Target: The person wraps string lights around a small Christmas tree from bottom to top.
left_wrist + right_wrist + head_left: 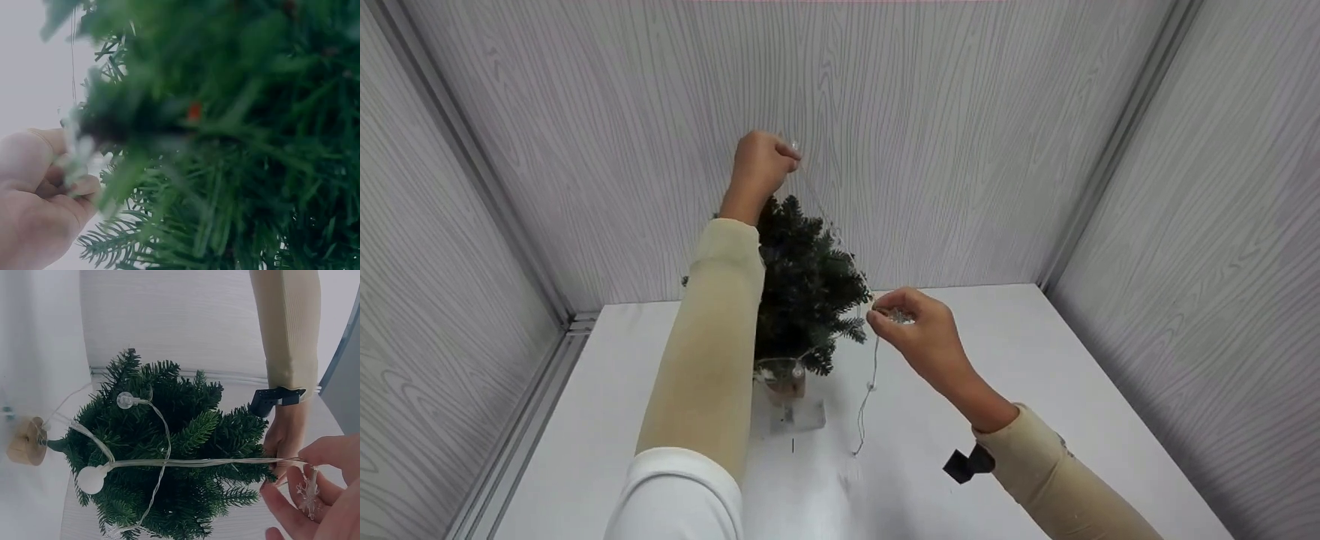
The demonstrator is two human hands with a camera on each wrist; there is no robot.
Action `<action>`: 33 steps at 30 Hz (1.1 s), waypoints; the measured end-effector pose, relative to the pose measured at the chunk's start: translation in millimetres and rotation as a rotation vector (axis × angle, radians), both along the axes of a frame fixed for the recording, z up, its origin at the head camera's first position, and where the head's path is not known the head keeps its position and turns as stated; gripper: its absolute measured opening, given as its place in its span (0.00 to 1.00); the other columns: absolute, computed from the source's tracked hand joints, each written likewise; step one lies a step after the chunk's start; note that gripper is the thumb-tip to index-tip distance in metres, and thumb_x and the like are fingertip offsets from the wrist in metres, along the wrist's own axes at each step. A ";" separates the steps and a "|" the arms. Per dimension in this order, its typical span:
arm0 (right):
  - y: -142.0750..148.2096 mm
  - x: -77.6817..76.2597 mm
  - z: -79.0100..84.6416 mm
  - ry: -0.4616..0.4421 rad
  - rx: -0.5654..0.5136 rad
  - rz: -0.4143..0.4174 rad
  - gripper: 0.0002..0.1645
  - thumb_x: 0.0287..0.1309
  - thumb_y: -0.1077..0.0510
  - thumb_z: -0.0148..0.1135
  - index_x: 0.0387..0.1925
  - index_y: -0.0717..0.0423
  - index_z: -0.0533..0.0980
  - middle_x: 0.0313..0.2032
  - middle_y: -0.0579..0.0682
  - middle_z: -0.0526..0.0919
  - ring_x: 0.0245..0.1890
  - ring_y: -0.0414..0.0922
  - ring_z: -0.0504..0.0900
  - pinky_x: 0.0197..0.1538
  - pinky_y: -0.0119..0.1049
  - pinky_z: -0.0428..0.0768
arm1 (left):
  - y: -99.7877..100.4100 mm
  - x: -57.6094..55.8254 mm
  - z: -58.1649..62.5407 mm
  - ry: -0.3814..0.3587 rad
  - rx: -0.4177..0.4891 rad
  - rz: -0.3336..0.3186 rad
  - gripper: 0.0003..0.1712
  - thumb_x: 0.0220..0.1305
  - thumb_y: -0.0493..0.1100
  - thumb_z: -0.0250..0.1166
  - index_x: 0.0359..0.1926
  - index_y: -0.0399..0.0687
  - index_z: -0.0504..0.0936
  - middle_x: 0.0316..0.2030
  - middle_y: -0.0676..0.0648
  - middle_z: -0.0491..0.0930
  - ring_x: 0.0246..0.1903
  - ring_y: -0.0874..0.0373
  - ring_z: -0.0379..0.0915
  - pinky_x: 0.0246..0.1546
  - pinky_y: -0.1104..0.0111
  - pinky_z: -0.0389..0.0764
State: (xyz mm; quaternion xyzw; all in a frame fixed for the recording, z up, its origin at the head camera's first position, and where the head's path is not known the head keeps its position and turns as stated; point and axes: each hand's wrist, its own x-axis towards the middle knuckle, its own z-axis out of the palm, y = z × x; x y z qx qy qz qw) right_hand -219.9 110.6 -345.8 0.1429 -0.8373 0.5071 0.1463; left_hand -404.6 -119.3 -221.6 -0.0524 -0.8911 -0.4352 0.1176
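The left hand is raised above the top of a small green tree, its fingers curled and pinching a thin clear light string that runs down and to the right to the right hand. The right hand sits just right of the tree, at about mid-height, with thumb and fingers pinched on the same string, a small clear snowflake piece caught between them. Below this hand a loose end of the string hangs toward the white table. In the right wrist view, 2 round bulbs on the string lie against the branches, and a wooden disc base shows at the tree's foot. From the head view the tree stands near the far middle of the table, its foot in a clear stand. Grey wood-grain walls close in the table on the left, right and far sides.
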 end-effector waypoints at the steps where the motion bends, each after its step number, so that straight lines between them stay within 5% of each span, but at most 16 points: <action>1: 0.5 0.1 -0.1 -0.020 -0.010 -0.003 0.07 0.63 0.57 0.69 0.42 0.54 0.83 0.44 0.50 0.86 0.49 0.48 0.83 0.52 0.45 0.81 | 0.0 -0.4 -0.2 0.002 0.010 0.000 0.14 0.75 0.39 0.59 0.54 0.47 0.87 0.64 0.48 0.78 0.55 0.55 0.77 0.36 0.69 0.69; 10: 5.0 9.2 -3.7 -0.155 -0.170 0.061 0.06 0.62 0.60 0.69 0.38 0.59 0.83 0.34 0.53 0.87 0.37 0.45 0.87 0.49 0.37 0.84 | -5.2 -4.8 -5.4 0.005 0.021 -0.008 0.14 0.75 0.39 0.59 0.55 0.46 0.86 0.64 0.46 0.77 0.57 0.53 0.77 0.39 0.68 0.71; 16: 0.0 31.7 4.3 -0.103 -0.136 0.111 0.09 0.65 0.54 0.68 0.39 0.56 0.85 0.28 0.49 0.87 0.35 0.44 0.86 0.47 0.37 0.82 | -14.0 -6.2 -3.5 -0.043 -0.018 -0.023 0.14 0.74 0.38 0.60 0.55 0.44 0.86 0.65 0.44 0.77 0.58 0.52 0.76 0.41 0.66 0.72; 22: -10.3 56.5 16.7 -0.028 -0.107 0.188 0.09 0.67 0.53 0.66 0.40 0.55 0.85 0.29 0.48 0.87 0.37 0.42 0.86 0.50 0.38 0.81 | -27.2 -5.9 -0.7 -0.113 -0.066 -0.042 0.14 0.73 0.38 0.62 0.56 0.44 0.86 0.67 0.44 0.75 0.66 0.50 0.71 0.54 0.61 0.77; 26: -15.0 67.9 24.8 0.032 -0.099 0.217 0.08 0.67 0.54 0.66 0.41 0.53 0.85 0.30 0.46 0.87 0.39 0.41 0.86 0.52 0.38 0.81 | -36.2 -7.6 -2.9 -0.126 -0.077 -0.044 0.14 0.72 0.39 0.63 0.56 0.45 0.86 0.67 0.44 0.75 0.52 0.54 0.75 0.41 0.65 0.75; 33: -21.8 73.8 38.3 0.129 -0.209 0.236 0.05 0.67 0.59 0.65 0.39 0.56 0.84 0.29 0.48 0.86 0.33 0.45 0.84 0.41 0.37 0.81 | -48.8 -19.1 -13.7 -0.124 -0.024 -0.043 0.15 0.72 0.41 0.64 0.56 0.45 0.86 0.67 0.43 0.74 0.28 0.62 0.65 0.26 0.69 0.65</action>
